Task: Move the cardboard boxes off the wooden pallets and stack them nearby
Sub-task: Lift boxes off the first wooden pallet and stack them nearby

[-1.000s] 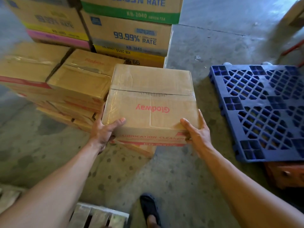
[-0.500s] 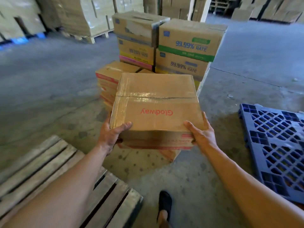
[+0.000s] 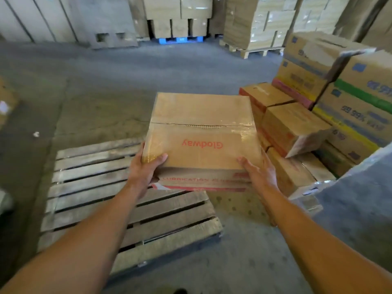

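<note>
Concrete floor (image 3: 169,71) bears a wooden pallet (image 3: 84,166) beside stacked cartons (image 3: 292,126).

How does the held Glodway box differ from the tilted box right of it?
Glodway box is held up by left hand and right hand; tilted box rests on the stack, untouched. Glodway box sits level; tilted box leans. Both brown cardboard, red print.

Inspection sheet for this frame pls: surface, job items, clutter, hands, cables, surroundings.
Surface: stained concrete floor.
Job's things: Glodway box held off the floor, by the wooden pallet's far right corner; low stack of similar boxes to its right.
Clutter: white scrap on the floor, left.
Hands: left hand grips the box's near left corner; right hand grips its near right corner.
Cables: nothing seen.
Surroundings: printed cartons stacked at right; palletised cartons along the back.
</note>
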`<state>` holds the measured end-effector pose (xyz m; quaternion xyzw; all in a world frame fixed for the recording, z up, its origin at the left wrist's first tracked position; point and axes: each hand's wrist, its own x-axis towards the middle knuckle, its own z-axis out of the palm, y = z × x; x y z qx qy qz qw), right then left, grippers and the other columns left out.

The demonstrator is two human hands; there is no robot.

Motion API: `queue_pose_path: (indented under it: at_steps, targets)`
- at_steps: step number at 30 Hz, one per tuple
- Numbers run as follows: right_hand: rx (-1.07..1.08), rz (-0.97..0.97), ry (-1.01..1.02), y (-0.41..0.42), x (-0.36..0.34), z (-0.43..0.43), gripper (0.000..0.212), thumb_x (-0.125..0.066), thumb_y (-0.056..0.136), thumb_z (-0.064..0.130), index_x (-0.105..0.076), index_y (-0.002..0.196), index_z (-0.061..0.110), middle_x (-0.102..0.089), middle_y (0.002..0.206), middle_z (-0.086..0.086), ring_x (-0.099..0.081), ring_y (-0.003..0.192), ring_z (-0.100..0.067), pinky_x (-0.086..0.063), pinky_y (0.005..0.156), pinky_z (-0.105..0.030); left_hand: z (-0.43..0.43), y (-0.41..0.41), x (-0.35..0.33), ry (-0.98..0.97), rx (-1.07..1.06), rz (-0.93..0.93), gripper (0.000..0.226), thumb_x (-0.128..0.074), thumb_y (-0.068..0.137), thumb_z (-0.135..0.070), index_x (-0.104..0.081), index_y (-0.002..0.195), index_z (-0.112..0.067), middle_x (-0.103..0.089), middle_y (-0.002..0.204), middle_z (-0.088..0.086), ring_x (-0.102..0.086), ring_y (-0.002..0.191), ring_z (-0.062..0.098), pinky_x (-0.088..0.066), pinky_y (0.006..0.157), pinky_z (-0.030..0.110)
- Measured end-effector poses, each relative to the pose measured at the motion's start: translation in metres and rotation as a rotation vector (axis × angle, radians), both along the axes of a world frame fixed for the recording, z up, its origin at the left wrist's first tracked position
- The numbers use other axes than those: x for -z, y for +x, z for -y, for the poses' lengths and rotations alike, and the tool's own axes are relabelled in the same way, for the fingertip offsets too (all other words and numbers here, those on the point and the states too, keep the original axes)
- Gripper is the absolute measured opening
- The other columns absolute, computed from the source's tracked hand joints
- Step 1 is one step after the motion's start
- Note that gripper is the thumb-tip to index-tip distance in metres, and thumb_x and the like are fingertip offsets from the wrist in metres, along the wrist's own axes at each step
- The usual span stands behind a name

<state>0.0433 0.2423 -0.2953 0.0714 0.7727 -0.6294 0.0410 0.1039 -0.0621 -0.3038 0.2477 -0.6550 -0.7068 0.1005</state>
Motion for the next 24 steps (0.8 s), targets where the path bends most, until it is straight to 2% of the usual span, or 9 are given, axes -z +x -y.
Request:
queue_pose_path:
  at_steps: [2,4,7,12,13,16,20,22,24]
  targets:
    - [-0.076,0.027,-0.035,0.01,0.005,0.026,0.052,-0.085,0.076,0.046,-0.052,0.098,0.079,-0.074,0.109,0.008,-0.074,0.096,-0.026,-0.06,0.082,-0.054,0.02,0.035,-0.002,-0.009,-0.085,0.018,0.07,-0.082,0.081,-0.035,-0.047,0.142,-0.035,-0.063,0.121,-0.003,-0.064,0.108,0.027,-0.062,0.074,0.049]
    - [-0.156,0.041,-0.042,0.026,0.008,0.054,0.053,-0.083,0.079,0.041,-0.05,0.08,0.082,-0.075,0.108,0.006,-0.075,0.094,-0.025,-0.061,0.08,-0.056,0.04,0.068,-0.004,-0.006,-0.16,0.043,0.077,-0.082,0.082,-0.033,-0.042,0.147,-0.033,-0.059,0.126,-0.001,-0.06,0.114,0.028,-0.06,0.082,0.054]
    - [-0.239,0.045,-0.087,0.048,0.009,0.1,0.04,-0.084,0.078,0.038,-0.06,0.094,0.066,-0.075,0.107,0.008,-0.074,0.099,-0.02,-0.059,0.087,-0.055,0.077,0.118,-0.006,-0.016,-0.244,0.036,0.074,-0.081,0.082,-0.031,-0.042,0.145,-0.037,-0.058,0.119,-0.008,-0.058,0.113,0.026,-0.056,0.09,0.058]
    - [-0.359,0.068,-0.134,0.084,0.009,0.187,0.044,-0.083,0.077,0.041,-0.056,0.11,0.053,-0.068,0.113,0.013,-0.067,0.107,-0.021,-0.054,0.095,-0.058,0.145,0.185,-0.001,0.014,-0.327,0.02,0.082,-0.083,0.08,-0.029,-0.039,0.148,-0.042,-0.054,0.117,-0.015,-0.059,0.11,0.021,-0.056,0.093,0.053]
    - [-0.379,0.061,-0.139,0.091,0.011,0.205,0.049,-0.084,0.076,0.045,-0.057,0.117,0.049,-0.067,0.115,0.014,-0.065,0.11,-0.021,-0.052,0.096,-0.059,0.16,0.196,0.001,0.028,-0.332,0.014,0.085,-0.084,0.079,-0.029,-0.038,0.149,-0.042,-0.054,0.118,-0.014,-0.059,0.111,0.022,-0.056,0.093,0.054]
    - [-0.372,0.085,-0.107,0.114,0.027,0.259,0.086,-0.086,0.06,0.064,-0.052,0.137,0.042,-0.065,0.124,0.012,-0.061,0.118,-0.025,-0.05,0.099,-0.063,0.211,0.225,0.014,0.039,-0.332,0.008,0.088,-0.085,0.077,-0.031,-0.037,0.151,-0.039,-0.055,0.124,-0.011,-0.06,0.115,0.024,-0.057,0.092,0.05]
    - [-0.35,0.127,-0.074,0.158,0.057,0.342,0.069,-0.084,0.071,0.053,-0.053,0.132,0.043,-0.065,0.118,0.015,-0.06,0.117,-0.023,-0.05,0.1,-0.06,0.293,0.261,0.044,0.053,-0.262,0.023,0.072,-0.079,0.082,-0.028,-0.039,0.14,-0.045,-0.056,0.125,-0.009,-0.061,0.114,0.021,-0.06,0.084,0.041]
    - [-0.329,0.176,-0.079,0.182,0.081,0.386,0.07,-0.085,0.059,0.064,-0.053,0.121,0.054,-0.066,0.117,0.014,-0.062,0.116,-0.022,-0.053,0.097,-0.058,0.342,0.277,0.066,0.059,-0.201,0.056,0.071,-0.078,0.084,-0.027,-0.041,0.141,-0.043,-0.058,0.128,-0.006,-0.063,0.112,0.021,-0.062,0.081,0.041]
    - [-0.301,0.23,-0.066,0.202,0.11,0.425,0.077,-0.085,0.048,0.072,-0.053,0.117,0.058,-0.068,0.116,0.013,-0.067,0.11,-0.021,-0.058,0.088,-0.056,0.384,0.295,0.091,0.089,-0.189,0.104,0.067,-0.077,0.085,-0.025,-0.041,0.139,-0.044,-0.059,0.126,-0.008,-0.066,0.108,0.018,-0.063,0.072,0.034]
